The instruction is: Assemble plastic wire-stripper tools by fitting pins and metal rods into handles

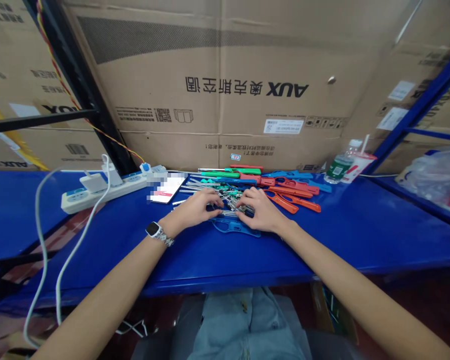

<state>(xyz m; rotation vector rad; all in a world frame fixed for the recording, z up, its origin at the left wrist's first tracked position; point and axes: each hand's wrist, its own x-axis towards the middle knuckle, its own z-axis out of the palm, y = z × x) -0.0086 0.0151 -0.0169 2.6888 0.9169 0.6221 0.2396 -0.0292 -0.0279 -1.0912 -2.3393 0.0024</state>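
Observation:
My left hand [202, 207] has its fingers curled at the left end of a thin metal rod [228, 213]. Across from it, my right hand [260, 209] pinches near the rod's right end, over small dark parts. Just in front of both hands lies a blue plastic handle shell [234, 227]. Behind them is a pile of long lighter-like pieces: green [247, 171], red [296, 186] and orange [283, 201] handles, blue shells [292, 175] and several metal tubes. The small parts between my fingers are too fine to tell apart.
A white power strip [112, 190] with plugs and cables stands at the left, beside a phone [168, 189]. At the back right are a bottle [339, 165] and a red-and-white cup [358, 167]. Large cardboard [225, 110] rises behind the blue table [367, 230].

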